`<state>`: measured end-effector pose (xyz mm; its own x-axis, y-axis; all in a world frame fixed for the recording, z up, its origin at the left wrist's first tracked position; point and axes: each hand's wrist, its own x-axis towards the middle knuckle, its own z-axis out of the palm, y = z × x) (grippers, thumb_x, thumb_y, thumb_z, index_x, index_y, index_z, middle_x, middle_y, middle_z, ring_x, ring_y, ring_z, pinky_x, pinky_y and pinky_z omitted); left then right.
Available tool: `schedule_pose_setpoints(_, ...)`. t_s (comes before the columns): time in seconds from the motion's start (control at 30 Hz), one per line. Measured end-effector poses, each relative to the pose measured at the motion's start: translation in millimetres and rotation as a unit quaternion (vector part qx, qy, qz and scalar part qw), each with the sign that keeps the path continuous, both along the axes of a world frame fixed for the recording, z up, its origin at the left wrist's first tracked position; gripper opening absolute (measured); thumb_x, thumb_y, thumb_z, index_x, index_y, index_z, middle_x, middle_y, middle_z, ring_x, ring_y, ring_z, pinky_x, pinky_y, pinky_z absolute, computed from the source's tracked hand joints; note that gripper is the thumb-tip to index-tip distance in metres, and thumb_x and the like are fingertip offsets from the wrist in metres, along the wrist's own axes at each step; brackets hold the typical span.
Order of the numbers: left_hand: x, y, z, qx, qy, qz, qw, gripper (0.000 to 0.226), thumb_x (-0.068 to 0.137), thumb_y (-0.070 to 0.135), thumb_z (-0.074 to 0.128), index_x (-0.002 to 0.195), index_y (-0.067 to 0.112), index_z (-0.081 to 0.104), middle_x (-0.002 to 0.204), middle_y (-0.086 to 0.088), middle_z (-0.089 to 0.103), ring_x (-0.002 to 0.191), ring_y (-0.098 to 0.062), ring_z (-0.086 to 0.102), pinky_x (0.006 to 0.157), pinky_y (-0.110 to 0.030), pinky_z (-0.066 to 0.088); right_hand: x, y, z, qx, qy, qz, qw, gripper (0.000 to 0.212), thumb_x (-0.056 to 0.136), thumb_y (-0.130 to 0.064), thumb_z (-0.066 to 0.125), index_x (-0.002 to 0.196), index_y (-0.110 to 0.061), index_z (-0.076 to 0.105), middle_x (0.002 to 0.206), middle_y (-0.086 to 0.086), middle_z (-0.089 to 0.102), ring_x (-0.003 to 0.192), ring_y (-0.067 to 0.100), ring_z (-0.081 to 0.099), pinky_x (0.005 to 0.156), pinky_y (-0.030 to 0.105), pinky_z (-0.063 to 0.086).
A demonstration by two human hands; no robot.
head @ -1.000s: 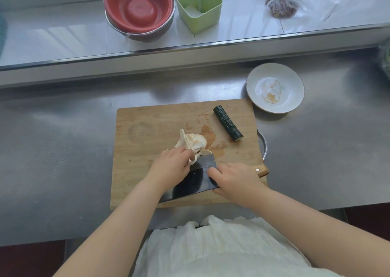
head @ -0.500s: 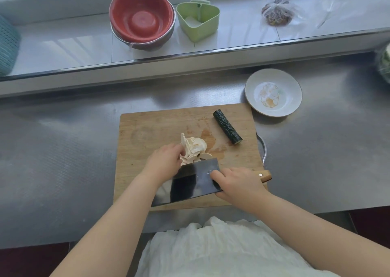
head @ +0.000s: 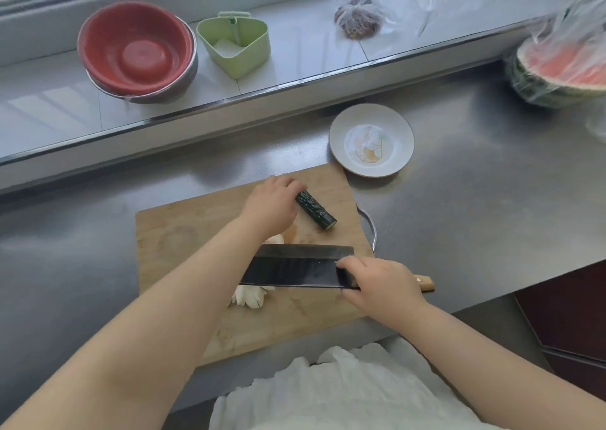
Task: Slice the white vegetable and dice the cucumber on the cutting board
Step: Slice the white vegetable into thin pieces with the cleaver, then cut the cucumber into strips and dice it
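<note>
Left hand (head: 272, 205) now off white vegetable (head: 249, 297), fingers on cucumber (head: 316, 210); right hand (head: 382, 287) grip around cleaver (head: 296, 267).

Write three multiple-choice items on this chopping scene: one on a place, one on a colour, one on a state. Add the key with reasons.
1. Where does the cucumber lie?
A. on the cutting board
B. on the white plate
C. in the red bowl

2. What colour is the small container beside the red bowl?
A. blue
B. light green
C. black

3. What is the right hand doing?
A. resting flat on the counter
B. gripping the cleaver
C. lifting the plate

Key: 1 A, the cucumber rests on the board's far side; 2 B, its walls are pale green; 3 B, its fingers wrap the cleaver where blade meets handle.
</note>
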<state>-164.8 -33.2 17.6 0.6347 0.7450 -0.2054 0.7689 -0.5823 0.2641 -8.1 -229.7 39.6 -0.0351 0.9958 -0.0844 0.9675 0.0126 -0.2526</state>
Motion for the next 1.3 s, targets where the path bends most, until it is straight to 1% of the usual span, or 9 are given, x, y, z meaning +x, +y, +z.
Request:
schedule_pose_setpoints(0.17,46,14,-17,-0.042,0.190,-0.088,0.977,0.069,0.089,0.006,0.048,0.147,0.035,0.026,0.155,-0.001,0.024,0.140,-0.027,0.021,0.111,-0.043,0.027,6,-8,-4,-0.053,-0.006,0.017,0.998,0.033,0.076,-0.039,0.064,0.107,-0.030,0.060,0.075,-0.008,0.064,0.061,0.017,0.060,0.044,0.024,0.034)
schedule_pose_setpoints(0.23,54,11,-24,-0.023,0.233,-0.124,0.964,0.059,0.090,0.013,0.051,0.143,0.034,0.033,0.149,-0.003,0.032,0.137,-0.027,0.024,0.110,-0.043,0.028,7,-9,-6,-0.082,0.012,0.021,0.996,0.034,0.084,-0.044,0.051,0.117,-0.035,0.050,0.088,-0.009,0.064,0.072,0.017,0.061,0.049,0.025,0.033)
schedule_pose_setpoints(0.4,50,5,-34,0.076,0.239,-0.145,0.957,0.040,0.085,0.023,0.061,0.124,0.027,0.051,0.121,-0.004,0.051,0.114,-0.025,0.043,0.098,-0.037,0.034,0,-10,-10,-0.123,0.044,0.006,0.991,0.036,0.085,-0.044,0.046,0.120,-0.035,0.045,0.090,-0.009,0.065,0.074,0.019,0.061,0.052,0.026,0.037)
schedule_pose_setpoints(0.5,37,8,-32,0.045,0.179,-0.107,0.977,0.037,0.083,0.025,0.063,0.119,0.027,0.052,0.114,-0.004,0.055,0.107,-0.024,0.048,0.095,-0.036,0.035,-7,-10,-14,-0.139,0.051,0.008,0.989,0.035,0.084,-0.044,0.044,0.118,-0.036,0.044,0.080,-0.010,0.063,0.066,0.016,0.057,0.048,0.025,0.035)
schedule_pose_setpoints(0.6,15,14,-14,-0.021,0.017,0.006,1.000,0.035,0.087,0.035,0.061,0.119,0.024,0.051,0.105,-0.002,0.053,0.088,-0.021,0.047,0.075,-0.033,0.039,-16,-5,-19,-0.173,0.080,0.009,0.982,0.031,0.085,-0.046,0.043,0.114,-0.036,0.046,0.067,-0.010,0.058,0.060,0.014,0.053,0.047,0.025,0.038)
schedule_pose_setpoints(0.77,-50,16,27,-0.010,-0.141,0.121,0.983,0.040,0.088,0.040,0.061,0.124,0.026,0.049,0.107,0.002,0.048,0.086,-0.016,0.046,0.071,-0.030,0.036,-45,5,-26,-0.256,0.109,0.029,0.960,0.023,0.084,-0.044,0.046,0.104,-0.037,0.056,0.071,-0.010,0.056,0.066,0.016,0.053,0.048,0.026,0.033)
schedule_pose_setpoints(0.93,-128,-6,42,-0.006,-0.216,0.235,0.948,0.035,0.087,0.038,0.061,0.120,0.031,0.050,0.105,0.006,0.046,0.090,-0.008,0.046,0.073,-0.021,0.035,-89,16,-38,-0.305,0.104,0.087,0.943,0.019,0.089,-0.041,0.047,0.092,-0.027,0.060,0.068,-0.006,0.054,0.065,0.018,0.053,0.052,0.029,0.041)
schedule_pose_setpoints(1.1,-184,-44,25,-0.008,-0.274,0.304,0.913,0.035,0.088,0.031,0.062,0.121,0.030,0.051,0.108,0.006,0.046,0.097,0.019,0.035,0.074,-0.009,0.031,-121,19,-50,-0.325,0.103,0.072,0.937,0.020,0.092,-0.040,0.046,0.092,-0.026,0.060,0.064,-0.010,0.049,0.062,0.015,0.050,0.046,0.027,0.034)
schedule_pose_setpoints(1.3,-217,-85,-15,0.004,-0.258,0.335,0.906,0.037,0.086,0.029,0.065,0.119,0.036,0.051,0.103,0.015,0.044,0.093,-0.002,0.042,0.077,-0.013,0.030,-122,30,-52,-0.313,0.121,-0.058,0.940,0.020,0.092,-0.041,0.046,0.087,-0.027,0.059,0.064,-0.008,0.054,0.062,0.016,0.054,0.050,0.029,0.040)
